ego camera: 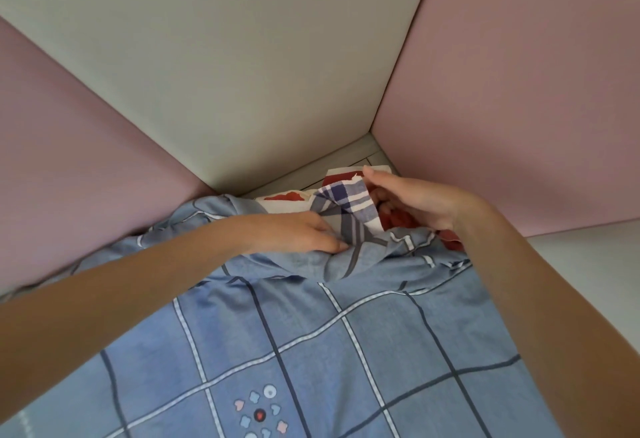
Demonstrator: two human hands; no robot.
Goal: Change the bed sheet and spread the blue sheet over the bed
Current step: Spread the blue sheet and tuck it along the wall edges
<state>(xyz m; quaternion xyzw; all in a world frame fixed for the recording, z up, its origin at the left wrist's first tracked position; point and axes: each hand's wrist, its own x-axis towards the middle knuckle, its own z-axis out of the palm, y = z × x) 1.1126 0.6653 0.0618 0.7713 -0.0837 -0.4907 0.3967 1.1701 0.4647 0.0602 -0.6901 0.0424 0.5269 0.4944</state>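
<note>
The blue sheet, checked with dark and white lines, covers the near part of the bed and bunches up at the far corner. My left hand presses into the bunched fold, fingers pinching the cloth. My right hand holds the sheet's plaid corner lifted and turned back. Beneath that corner a white cloth with red shapes shows on the mattress.
Padded wall panels enclose the bed corner: pink on the left, white in the middle, pink on the right. A strip of pale frame shows behind the mattress. A white ledge lies at the right.
</note>
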